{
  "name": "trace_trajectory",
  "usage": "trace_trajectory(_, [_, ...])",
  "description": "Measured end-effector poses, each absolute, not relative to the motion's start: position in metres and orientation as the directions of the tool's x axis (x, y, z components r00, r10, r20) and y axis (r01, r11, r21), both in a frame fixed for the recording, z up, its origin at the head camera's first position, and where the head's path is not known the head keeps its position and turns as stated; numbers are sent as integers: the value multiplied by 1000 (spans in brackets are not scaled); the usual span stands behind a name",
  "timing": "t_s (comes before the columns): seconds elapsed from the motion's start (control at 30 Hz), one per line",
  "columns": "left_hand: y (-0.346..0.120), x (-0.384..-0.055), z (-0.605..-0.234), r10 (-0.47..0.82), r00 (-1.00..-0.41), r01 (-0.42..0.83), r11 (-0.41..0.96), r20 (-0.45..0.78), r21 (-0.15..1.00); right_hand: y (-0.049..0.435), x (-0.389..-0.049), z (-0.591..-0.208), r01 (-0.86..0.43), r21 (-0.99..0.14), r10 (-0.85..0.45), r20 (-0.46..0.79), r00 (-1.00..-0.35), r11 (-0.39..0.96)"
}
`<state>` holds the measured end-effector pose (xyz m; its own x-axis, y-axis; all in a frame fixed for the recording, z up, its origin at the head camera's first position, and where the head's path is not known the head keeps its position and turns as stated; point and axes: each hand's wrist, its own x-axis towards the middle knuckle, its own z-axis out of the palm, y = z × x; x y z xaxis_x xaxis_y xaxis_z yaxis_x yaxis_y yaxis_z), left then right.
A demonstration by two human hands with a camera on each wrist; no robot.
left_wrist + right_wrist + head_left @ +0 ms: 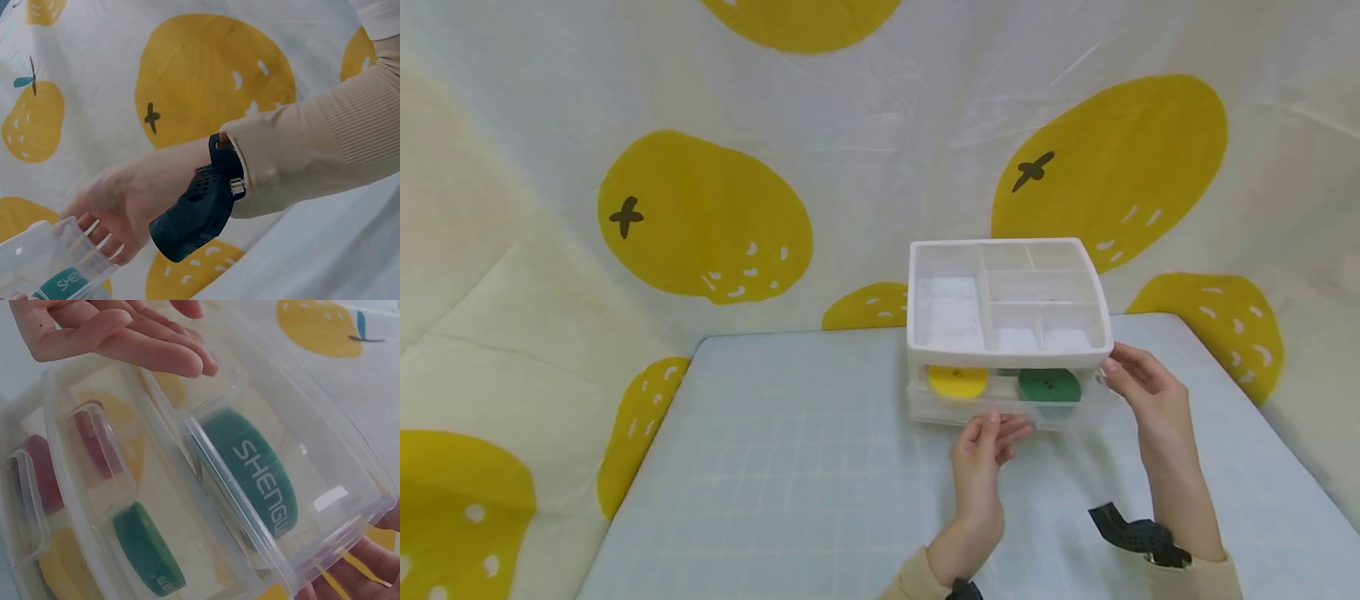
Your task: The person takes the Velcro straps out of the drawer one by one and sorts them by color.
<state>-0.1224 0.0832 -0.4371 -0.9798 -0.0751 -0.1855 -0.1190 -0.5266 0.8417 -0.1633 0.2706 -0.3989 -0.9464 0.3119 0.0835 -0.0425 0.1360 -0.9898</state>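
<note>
A white drawer organizer (1011, 357) stands at the back right of the table, a clear drawer (934, 406) pulled out from its front. Inside that drawer lie a round yellow disc (957, 382) and a thick round green disc (1049, 385); white lettering shows on the green one in the right wrist view. My left hand (987, 446) is at the drawer's front, its fingers extended and curled round nothing. At the organizer's right front corner, my right hand (1150, 383) touches the side with extended fingers, partly behind clear plastic in the left wrist view.
Other clear drawers with handles (103, 444) hold red, yellow and green things. The organizer's top has several compartments (951, 308). A pale blue checked cloth covers the table (790, 450); a fruit-patterned curtain (880, 167) hangs behind it.
</note>
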Motion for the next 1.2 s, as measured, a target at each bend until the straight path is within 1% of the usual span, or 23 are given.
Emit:
trace_trajectory(0.1, [79,-121,-435,-86,-981,-102,-525,-172,845,267,-169,-395,-57,-987,284,98,-954,149])
trace_trajectory(0.2, [74,-119,-433,-85,-978,-118,-524,-190,843,264,-173,-393,-63,-982,262,109,-959,176])
trace_trajectory(0.33, [74,-112,-433,-64,-974,-152,-526,-217,837,267,-171,-393,-76,-987,261,112,-959,144])
trace_trajectory(0.47, [76,-106,-436,-56,-975,-154,-522,-214,839,270,-169,-395,-71,-993,275,96,-957,100])
trace_trajectory(0.53, [75,-103,-436,-58,-973,-162,-523,-224,837,271,-169,-396,-54,-993,280,83,-956,109])
trace_trajectory(0.7, [79,-94,-437,-45,-956,-224,-526,-290,820,279,-161,-399,-23,-994,288,53,-956,106])
trace_trajectory(0.87, [88,-94,-436,-43,-941,-265,-527,-336,808,289,-161,-400,-21,-997,288,40,-957,68])
trace_trajectory(1.0, [95,-93,-436,-18,-935,-291,-529,-353,797,297,-160,-401,-19,-999,319,32,-947,43])
trace_trajectory(1.2, [104,-84,-440,63,-935,-328,-523,-348,787,314,-145,-404,74,-997,410,-68,-910,-2])
